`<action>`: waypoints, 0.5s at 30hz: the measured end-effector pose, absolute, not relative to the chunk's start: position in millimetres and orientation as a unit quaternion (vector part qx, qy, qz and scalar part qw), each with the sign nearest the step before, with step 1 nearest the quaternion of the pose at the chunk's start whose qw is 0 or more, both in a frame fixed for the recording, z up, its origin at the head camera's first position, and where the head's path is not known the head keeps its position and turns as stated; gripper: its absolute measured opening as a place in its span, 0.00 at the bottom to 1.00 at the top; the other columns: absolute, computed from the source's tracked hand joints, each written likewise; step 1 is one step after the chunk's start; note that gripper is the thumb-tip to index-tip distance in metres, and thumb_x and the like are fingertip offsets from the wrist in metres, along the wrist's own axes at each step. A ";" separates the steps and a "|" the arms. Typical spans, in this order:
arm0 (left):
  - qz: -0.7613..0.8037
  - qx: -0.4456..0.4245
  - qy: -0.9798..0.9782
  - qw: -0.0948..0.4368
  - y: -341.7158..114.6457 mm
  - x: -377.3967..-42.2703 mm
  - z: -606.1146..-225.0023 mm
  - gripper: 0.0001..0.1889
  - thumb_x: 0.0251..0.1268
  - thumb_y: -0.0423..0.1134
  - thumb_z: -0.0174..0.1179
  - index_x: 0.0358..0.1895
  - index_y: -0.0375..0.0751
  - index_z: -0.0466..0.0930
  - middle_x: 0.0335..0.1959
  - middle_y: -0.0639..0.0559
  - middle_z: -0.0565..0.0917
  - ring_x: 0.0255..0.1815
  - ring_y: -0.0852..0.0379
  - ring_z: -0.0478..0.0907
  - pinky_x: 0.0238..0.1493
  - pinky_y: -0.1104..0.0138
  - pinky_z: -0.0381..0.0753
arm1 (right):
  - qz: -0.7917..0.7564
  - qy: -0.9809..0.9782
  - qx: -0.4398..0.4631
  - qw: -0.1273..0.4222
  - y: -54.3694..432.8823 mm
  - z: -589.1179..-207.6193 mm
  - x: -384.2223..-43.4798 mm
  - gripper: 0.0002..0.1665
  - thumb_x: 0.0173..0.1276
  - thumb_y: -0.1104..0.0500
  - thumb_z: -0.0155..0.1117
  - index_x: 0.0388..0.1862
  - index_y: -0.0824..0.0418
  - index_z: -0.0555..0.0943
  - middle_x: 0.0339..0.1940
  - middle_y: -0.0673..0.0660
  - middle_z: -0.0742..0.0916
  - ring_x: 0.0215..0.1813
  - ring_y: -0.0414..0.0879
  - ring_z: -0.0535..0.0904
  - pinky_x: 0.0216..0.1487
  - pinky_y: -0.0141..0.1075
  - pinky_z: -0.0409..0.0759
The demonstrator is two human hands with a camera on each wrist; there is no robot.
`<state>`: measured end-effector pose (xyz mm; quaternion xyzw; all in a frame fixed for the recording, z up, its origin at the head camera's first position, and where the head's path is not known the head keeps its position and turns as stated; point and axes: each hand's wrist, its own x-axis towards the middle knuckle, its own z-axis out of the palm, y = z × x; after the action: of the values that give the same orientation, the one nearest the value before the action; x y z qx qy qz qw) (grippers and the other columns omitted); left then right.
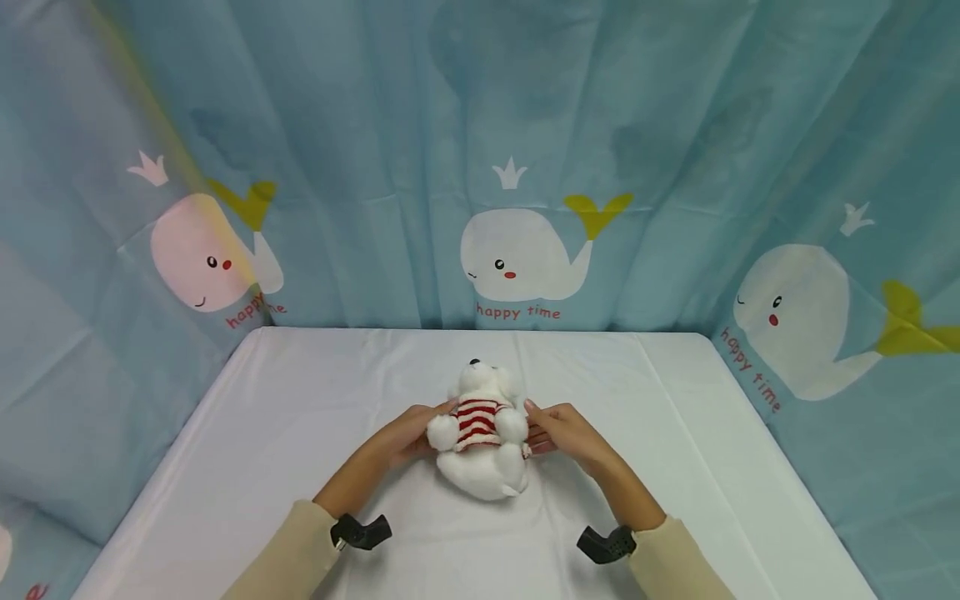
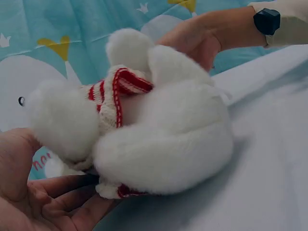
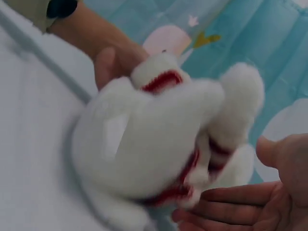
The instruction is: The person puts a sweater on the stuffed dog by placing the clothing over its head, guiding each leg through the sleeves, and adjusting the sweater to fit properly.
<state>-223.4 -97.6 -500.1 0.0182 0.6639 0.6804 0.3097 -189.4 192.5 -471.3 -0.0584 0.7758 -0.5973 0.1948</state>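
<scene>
A white plush bear (image 1: 480, 475) with a dark nose and a red-and-white striped knitted sweater (image 1: 477, 423) is on the white table, its head toward the far side. My left hand (image 1: 411, 433) holds its left side, the thumb near the shoulder and the fingers partly hidden behind a paw; in the left wrist view the fingers reach under that paw. At the bear's right side is my right hand (image 1: 566, 433). Its fingers (image 3: 236, 204) are fairly straight and meet the sweater's edge, while the thumb stands apart from them.
The white-covered table (image 1: 645, 500) extends around the bear on all sides. Behind it and at both sides hangs a blue curtain (image 1: 360, 167) printed with whales. Each wrist wears a small black device (image 1: 360, 532) at the beige sleeve's cuff.
</scene>
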 end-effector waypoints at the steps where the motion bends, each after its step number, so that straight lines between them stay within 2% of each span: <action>1: 0.678 0.021 0.665 0.312 -96.8 -224.5 -498.0 0.32 0.75 0.58 0.56 0.60 0.27 0.78 0.46 0.50 0.86 0.44 0.58 0.84 0.45 0.64 0.84 | -0.599 0.772 -0.052 0.204 189.5 -468.9 -191.8 0.34 0.79 0.41 0.54 0.51 0.73 0.85 0.42 0.62 0.90 0.41 0.48 0.88 0.47 0.44 0.86; 4: 0.672 0.035 0.679 0.294 -93.8 -227.0 -489.1 0.29 0.74 0.55 0.59 0.59 0.28 0.80 0.48 0.49 0.87 0.44 0.58 0.84 0.45 0.65 0.84 | -0.598 0.772 -0.050 0.208 182.4 -461.9 -196.4 0.32 0.77 0.41 0.59 0.52 0.70 0.86 0.44 0.59 0.90 0.41 0.44 0.87 0.47 0.42 0.86; 7: 0.675 0.047 0.696 0.239 -91.0 -227.2 -477.3 0.28 0.71 0.51 0.64 0.63 0.31 0.79 0.53 0.45 0.86 0.49 0.55 0.85 0.48 0.64 0.84 | -0.596 0.782 -0.065 0.171 178.9 -456.0 -199.3 0.27 0.74 0.43 0.64 0.56 0.65 0.86 0.50 0.56 0.90 0.48 0.44 0.86 0.53 0.42 0.83; 11: 0.677 0.080 0.716 0.152 -88.7 -225.7 -466.6 0.31 0.65 0.44 0.71 0.69 0.37 0.75 0.63 0.41 0.81 0.61 0.47 0.80 0.56 0.60 0.82 | -0.597 0.785 -0.117 0.116 177.0 -454.0 -203.3 0.25 0.70 0.50 0.70 0.61 0.62 0.83 0.58 0.58 0.86 0.60 0.51 0.83 0.62 0.47 0.79; 15: 0.674 0.112 0.726 0.077 -87.7 -223.3 -468.4 0.33 0.58 0.36 0.76 0.68 0.42 0.76 0.64 0.42 0.80 0.68 0.45 0.75 0.61 0.57 0.79 | -0.583 0.792 -0.172 0.050 175.2 -461.0 -206.7 0.25 0.66 0.57 0.75 0.60 0.61 0.83 0.64 0.60 0.82 0.65 0.56 0.79 0.62 0.51 0.78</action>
<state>-223.3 -87.7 -468.4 0.1121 0.7260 0.6741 0.0769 -206.7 175.2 -461.0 -0.1725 0.7924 -0.5830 0.0497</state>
